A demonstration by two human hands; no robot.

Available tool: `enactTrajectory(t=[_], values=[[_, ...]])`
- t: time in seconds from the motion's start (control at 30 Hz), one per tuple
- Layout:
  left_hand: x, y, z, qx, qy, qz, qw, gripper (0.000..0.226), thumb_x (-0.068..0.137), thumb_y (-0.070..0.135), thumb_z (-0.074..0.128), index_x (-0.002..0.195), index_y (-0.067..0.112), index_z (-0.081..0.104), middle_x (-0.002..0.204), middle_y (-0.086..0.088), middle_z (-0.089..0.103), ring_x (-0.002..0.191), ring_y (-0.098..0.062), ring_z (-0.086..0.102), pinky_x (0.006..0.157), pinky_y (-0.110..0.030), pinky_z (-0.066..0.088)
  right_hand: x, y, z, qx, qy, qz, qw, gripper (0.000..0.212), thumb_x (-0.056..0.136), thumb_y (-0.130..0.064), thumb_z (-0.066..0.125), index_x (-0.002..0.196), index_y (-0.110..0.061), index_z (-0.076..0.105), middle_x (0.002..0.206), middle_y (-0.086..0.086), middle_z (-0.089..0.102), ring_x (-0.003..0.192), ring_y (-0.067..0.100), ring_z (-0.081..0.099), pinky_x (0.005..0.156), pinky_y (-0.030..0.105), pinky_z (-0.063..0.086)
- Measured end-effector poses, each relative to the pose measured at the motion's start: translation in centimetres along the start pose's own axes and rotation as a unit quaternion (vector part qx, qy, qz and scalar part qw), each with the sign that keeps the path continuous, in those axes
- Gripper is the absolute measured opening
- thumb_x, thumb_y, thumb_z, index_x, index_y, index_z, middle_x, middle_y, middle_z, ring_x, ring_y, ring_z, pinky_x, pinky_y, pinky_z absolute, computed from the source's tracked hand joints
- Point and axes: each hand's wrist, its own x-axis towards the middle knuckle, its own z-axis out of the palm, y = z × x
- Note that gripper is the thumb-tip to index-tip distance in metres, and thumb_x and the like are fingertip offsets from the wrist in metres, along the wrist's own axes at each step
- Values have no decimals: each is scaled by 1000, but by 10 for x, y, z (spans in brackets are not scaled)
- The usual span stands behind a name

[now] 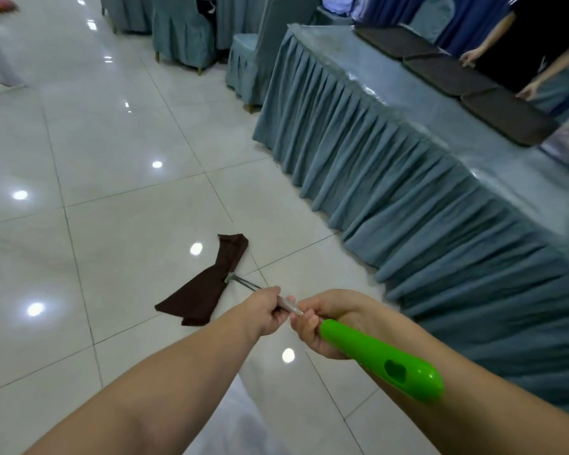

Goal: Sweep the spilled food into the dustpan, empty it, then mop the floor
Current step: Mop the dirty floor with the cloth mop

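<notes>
- The right hand [322, 323] is wrapped around the mop's green handle grip [385, 359]; keep it as the steering pivot.
- The left hand [270, 310] is clenched on the metal pole [289, 305] just ahead; push from here with steady downward pressure.
- The brown mop cloth [207, 284] lies flat on the tiled floor [112, 159], near the skirted table [408, 178]; work in overlapping strokes, probably toward that skirt.

The mop [289, 305] has a thin metal shaft ending in a bright green plastic grip with a hanging hole, near and right of centre. Its head, a dark brown cloth [207, 284], lies flat but bunched and twisted on the glossy tiled floor [96, 142], further out and left.
</notes>
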Motion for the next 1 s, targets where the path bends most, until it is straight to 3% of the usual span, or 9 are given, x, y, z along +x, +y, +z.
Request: enactTrajectory(t=[0.07, 0.17, 0.37, 0.43, 0.5, 0.57, 0.67, 0.8, 1.0], values=[[-6, -5, 8, 4, -3, -3, 1000, 28, 103, 20, 35, 124, 4, 47, 68, -10, 44, 43, -16, 50, 24, -12, 32, -7, 4, -2, 1, 0, -3, 1000, 22, 97, -11, 53, 75, -8, 54, 48, 7, 48, 25, 9, 40, 27, 12, 36], [-16, -8, 16, 17, -9, -9, 1000, 31, 103, 18, 34, 79, 3, 44, 61, -8, 39, 20, -11, 44, 24, -12, 32, -17, 8, -5, 0, 1, -4, 1000, 23, 97, -11, 52, 75, -4, 53, 44, 6, 46, 24, 8, 38, 26, 12, 35], [-29, -14, 36, 34, -23, 6, 999, 40, 103, 17, 33, 67, 2, 40, 25, -3, 41, 18, -8, 41, 24, -12, 34, -37, 7, -22, 88, -8, 0, 996, 17, 90, 2, 51, 73, 0, 52, 47, 8, 44, 26, 10, 37, 26, 12, 34], [-31, -17, 47, 37, -34, 17, 999, 40, 104, 16, 33, 67, 2, 41, 24, -3, 42, 19, -9, 43, 26, -14, 38, -45, 5, -29, 125, -13, -4, 992, 11, 73, 11, 52, 76, 1, 52, 47, 8, 43, 32, 8, 36, 27, 12, 33], [-32, -20, 57, 41, -40, 22, 998, 38, 103, 15, 33, 70, 0, 43, 29, -6, 47, 22, -10, 48, 29, -16, 43, -50, 3, -38, 141, -11, -14, 990, 12, 71, 10, 51, 79, 1, 52, 47, 8, 41, 32, 8, 35, 26, 13, 33], [-27, -26, 66, 27, -42, 15, 999, 29, 103, 17, 36, 82, -2, 47, 49, -11, 52, 31, -13, 56, 34, -20, 49, -55, 3, -46, 143, -15, -23, 989, 6, 77, 8, 50, 77, 2, 51, 44, 8, 39, 26, 10, 34, 26, 12, 32], [-21, -39, 78, 8, -29, 16, 999, 19, 101, 19, 41, 105, 2, 46, 65, -10, 52, 52, -17, 58, 34, -19, 47, -57, 4, -64, 139, -26, -19, 990, 6, 65, 8, 52, 62, 5, 55, 42, 5, 36, 23, 9, 32, 25, 11, 30], [-8, -50, 78, -16, -8, 16, 1000, 14, 100, 19, 44, 100, 5, 45, 58, -10, 54, 39, -14, 57, 34, -19, 46, -49, 9, -82, 138, -54, 17, 989, 8, 62, 11, 55, 61, 4, 57, 44, 5, 38, 24, 9, 33, 25, 11, 30], [19, -44, 55, -12, 15, -36, 999, 12, 99, 17, 47, 102, 5, 46, 77, -11, 51, 59, -16, 55, 47, -28, 53, -12, 3, -80, 132, -62, 49, 988, 26, 93, -4, 39, 69, -7, 47, 37, 5, 38, 21, 10, 33, 25, 9, 28]])
